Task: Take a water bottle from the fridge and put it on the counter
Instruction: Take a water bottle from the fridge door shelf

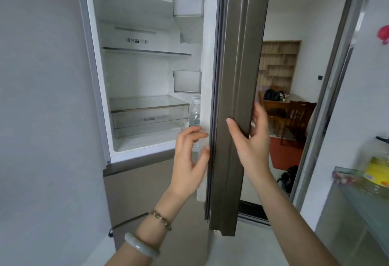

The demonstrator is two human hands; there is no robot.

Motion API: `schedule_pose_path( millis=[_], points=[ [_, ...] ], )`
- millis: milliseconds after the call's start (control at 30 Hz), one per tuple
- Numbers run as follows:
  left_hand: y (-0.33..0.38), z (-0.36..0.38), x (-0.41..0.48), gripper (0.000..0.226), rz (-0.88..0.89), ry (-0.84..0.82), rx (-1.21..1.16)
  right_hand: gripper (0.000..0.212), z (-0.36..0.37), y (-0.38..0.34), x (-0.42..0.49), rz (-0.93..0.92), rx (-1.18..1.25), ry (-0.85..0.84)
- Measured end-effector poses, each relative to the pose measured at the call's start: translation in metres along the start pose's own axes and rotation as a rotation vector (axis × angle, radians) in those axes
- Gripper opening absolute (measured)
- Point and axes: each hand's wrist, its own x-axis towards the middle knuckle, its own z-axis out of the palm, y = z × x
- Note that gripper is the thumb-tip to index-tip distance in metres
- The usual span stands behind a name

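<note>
**Brown fridge door held open, bottle waiting in the door rack**

Brown metal fills the middle of the view: the fridge door (235, 88) stands wide open, seen nearly edge-on, with its white inner lining facing the cabinet. The right hand (250, 139) wraps around the door's outer edge, thumb laid across the near face and fingers curled behind it, so the hand is clamped on the door. The left hand (190, 158) hovers just beside the door's inner side, fingers spread and loosely bent, gripping nothing; its fingertips sit close to the seal strip. Two bracelets circle the left wrist, a beaded one (162, 219) and a pale jade-like bangle (141, 247).

A clear water bottle (194, 113) with a white cap stands upright in the lower door rack, just above the left hand and partly hidden by the lining. Above it hangs an empty transparent door bin (186, 81). Inside the fridge (139, 72), a glass shelf (147, 52) spans the upper part and a clear drawer (149, 116) sits near the bottom; both look bare.

To the right, a glass-topped counter (357, 200) juts into view, carrying a large bottle with a yellow label (376, 171). Through the doorway behind the door, a wooden table (280, 105) and chair (299, 118) stand on a reddish floor.
</note>
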Motion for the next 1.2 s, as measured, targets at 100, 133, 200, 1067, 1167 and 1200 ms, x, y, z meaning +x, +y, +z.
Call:
schedule_pose_path(
  millis=[100,133,200,1067,1167,1200],
  points=[
    [-0.018,-0.006,-0.002,0.017,-0.168,0.123,-0.035,0.056,-0.015,0.002,0.002,0.001,0.003,0.053],
    [-0.026,-0.008,-0.002,0.019,-0.237,0.162,-0.050,0.055,-0.020,0.003,0.003,0.000,-0.003,0.067],
    [-0.044,-0.012,-0.004,0.024,-0.386,0.198,-0.092,0.053,-0.030,0.004,0.005,-0.003,-0.030,0.094],
    [-0.091,0.084,-0.021,0.047,-0.791,-0.272,-0.219,0.052,-0.129,0.037,0.037,0.064,-0.293,0.428],
    [-0.088,0.091,-0.024,0.048,-0.775,-0.287,-0.236,0.053,-0.137,0.042,0.044,0.076,-0.334,0.473],
    [-0.087,0.094,-0.025,0.048,-0.765,-0.298,-0.233,0.052,-0.141,0.044,0.046,0.084,-0.350,0.480]
  ],
)
